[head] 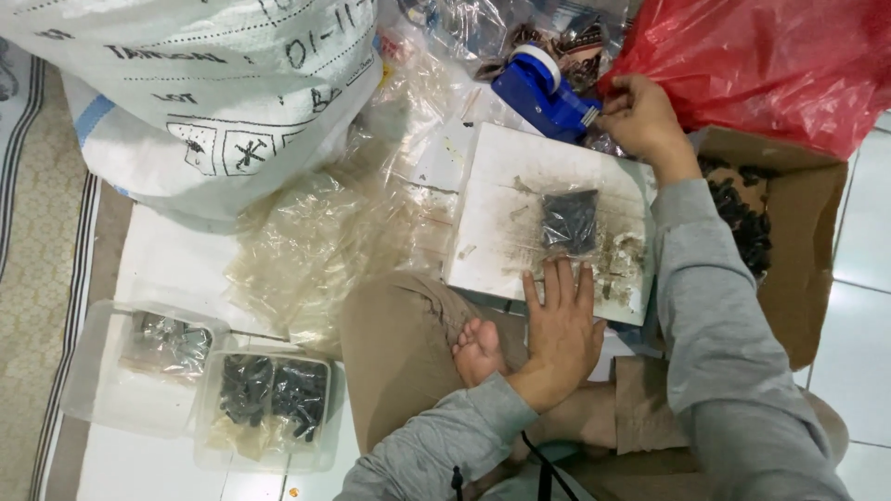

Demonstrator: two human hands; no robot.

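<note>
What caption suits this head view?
Left hand steadies a small packet on a white board; right hand touches a blue tape dispenser.

Bare white board (520, 199) left of small dark packet (569, 221); tape dispenser (543, 91), perhaps red bag (761, 65), crowding far edge

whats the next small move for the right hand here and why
Probably pull a strip of tape: the right hand is at the blue tape dispenser, while the left hand rests flat just below the small bag of dark pieces on the white board, seemingly ready for sealing.
</note>
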